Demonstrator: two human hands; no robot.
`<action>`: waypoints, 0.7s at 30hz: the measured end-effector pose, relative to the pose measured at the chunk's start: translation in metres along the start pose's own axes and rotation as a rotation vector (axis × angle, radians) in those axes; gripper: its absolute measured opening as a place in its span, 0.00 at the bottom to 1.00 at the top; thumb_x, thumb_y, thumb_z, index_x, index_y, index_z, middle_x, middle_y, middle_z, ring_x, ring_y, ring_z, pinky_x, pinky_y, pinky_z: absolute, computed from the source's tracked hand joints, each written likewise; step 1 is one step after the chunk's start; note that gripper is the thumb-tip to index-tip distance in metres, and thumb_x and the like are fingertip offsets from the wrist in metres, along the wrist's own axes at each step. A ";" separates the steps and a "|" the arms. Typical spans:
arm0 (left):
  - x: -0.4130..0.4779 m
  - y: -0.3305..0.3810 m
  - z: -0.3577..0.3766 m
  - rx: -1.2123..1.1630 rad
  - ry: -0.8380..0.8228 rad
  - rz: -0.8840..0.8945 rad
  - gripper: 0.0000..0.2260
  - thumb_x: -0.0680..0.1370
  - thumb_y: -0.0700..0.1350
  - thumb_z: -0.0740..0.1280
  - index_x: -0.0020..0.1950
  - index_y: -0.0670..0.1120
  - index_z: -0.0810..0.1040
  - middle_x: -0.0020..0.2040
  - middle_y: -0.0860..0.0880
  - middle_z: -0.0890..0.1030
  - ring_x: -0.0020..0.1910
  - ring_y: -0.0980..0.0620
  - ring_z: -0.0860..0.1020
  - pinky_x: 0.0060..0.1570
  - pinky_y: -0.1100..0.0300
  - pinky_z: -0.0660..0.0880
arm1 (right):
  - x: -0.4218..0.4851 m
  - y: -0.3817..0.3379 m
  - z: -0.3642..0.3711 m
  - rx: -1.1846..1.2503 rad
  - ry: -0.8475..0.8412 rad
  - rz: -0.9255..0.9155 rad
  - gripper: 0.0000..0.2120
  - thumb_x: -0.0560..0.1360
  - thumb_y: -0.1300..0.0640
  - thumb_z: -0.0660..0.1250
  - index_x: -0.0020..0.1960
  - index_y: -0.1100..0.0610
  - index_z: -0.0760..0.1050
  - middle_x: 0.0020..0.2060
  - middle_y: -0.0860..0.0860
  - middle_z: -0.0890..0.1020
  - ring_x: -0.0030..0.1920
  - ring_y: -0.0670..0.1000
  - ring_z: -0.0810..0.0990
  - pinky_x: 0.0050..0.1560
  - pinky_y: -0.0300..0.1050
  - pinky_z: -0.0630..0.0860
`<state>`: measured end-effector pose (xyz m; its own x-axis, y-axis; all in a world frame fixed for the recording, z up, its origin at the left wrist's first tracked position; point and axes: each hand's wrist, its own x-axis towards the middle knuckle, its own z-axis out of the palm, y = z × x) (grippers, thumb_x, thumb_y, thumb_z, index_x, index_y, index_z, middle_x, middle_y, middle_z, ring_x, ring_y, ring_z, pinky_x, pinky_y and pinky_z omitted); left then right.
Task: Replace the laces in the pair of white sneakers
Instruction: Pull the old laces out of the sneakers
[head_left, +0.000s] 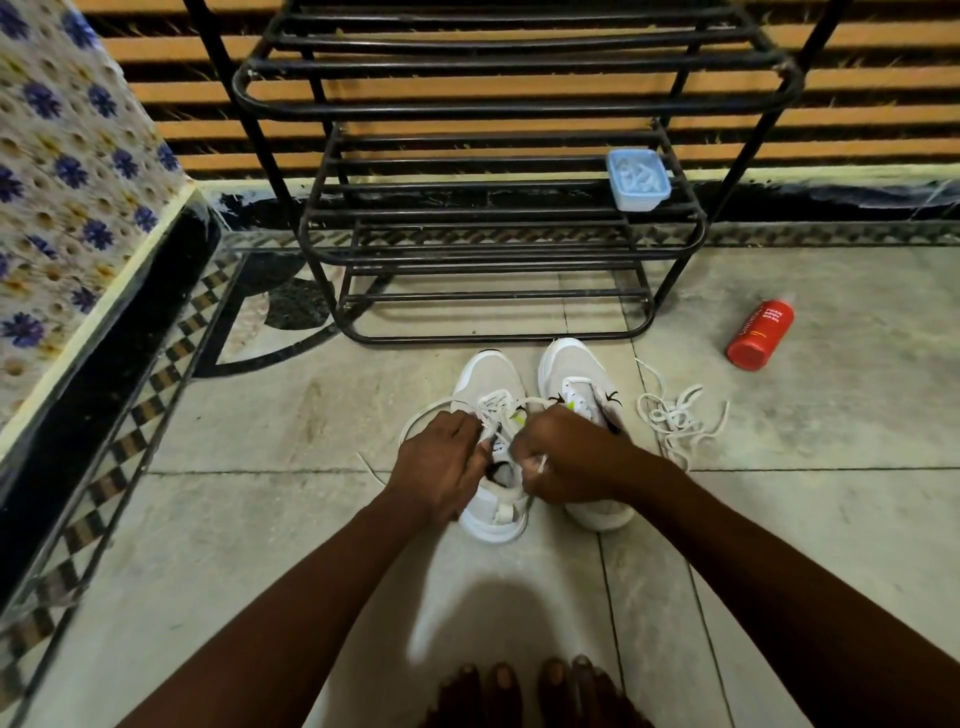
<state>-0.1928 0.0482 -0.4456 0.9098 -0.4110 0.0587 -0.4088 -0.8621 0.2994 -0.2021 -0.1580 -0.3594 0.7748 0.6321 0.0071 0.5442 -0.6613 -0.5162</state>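
Both sneakers stand on the floor (270, 415) mid-frame, toes pointing up-frame toward the shoe rack (467, 208). The work is on the left-of-frame sneaker (491, 374), its long axis running straight away from the person. The left hand (441, 462) and right hand (566, 457) flank its tongue, each grip pinched on the lace (498, 402), and the right holds a free tip just below the eyelets. The right hand is nearer the next eyelet, I'd judge. The other sneaker (566, 364) crowds that hand, a loose lace (675, 415) lies beyond it, and there is open floor on the left.

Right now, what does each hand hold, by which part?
Right hand grips the flat white lace near its tip; left hand pinches it at the eyelets.
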 end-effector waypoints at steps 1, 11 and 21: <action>0.000 0.000 0.000 -0.004 0.003 0.007 0.15 0.85 0.55 0.54 0.62 0.49 0.75 0.57 0.52 0.77 0.58 0.48 0.75 0.44 0.49 0.76 | 0.002 -0.004 0.003 -0.013 -0.052 -0.043 0.08 0.62 0.64 0.65 0.27 0.61 0.67 0.24 0.58 0.69 0.29 0.57 0.65 0.35 0.46 0.60; 0.008 -0.001 0.001 0.023 0.061 -0.009 0.16 0.85 0.57 0.52 0.51 0.52 0.76 0.51 0.53 0.78 0.55 0.50 0.76 0.42 0.55 0.71 | 0.001 0.004 0.011 0.011 0.068 0.128 0.07 0.69 0.61 0.70 0.34 0.56 0.74 0.31 0.50 0.78 0.37 0.55 0.78 0.43 0.49 0.73; 0.008 0.003 -0.003 0.081 0.059 0.017 0.14 0.85 0.53 0.55 0.50 0.48 0.78 0.51 0.49 0.79 0.54 0.47 0.77 0.42 0.52 0.73 | 0.008 -0.002 0.013 -0.041 0.110 0.137 0.08 0.73 0.63 0.70 0.35 0.61 0.77 0.34 0.58 0.82 0.40 0.62 0.78 0.43 0.51 0.69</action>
<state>-0.1864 0.0428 -0.4409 0.9044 -0.4097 0.1194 -0.4265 -0.8773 0.2198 -0.2015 -0.1459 -0.3696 0.8719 0.4885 0.0339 0.4421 -0.7556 -0.4833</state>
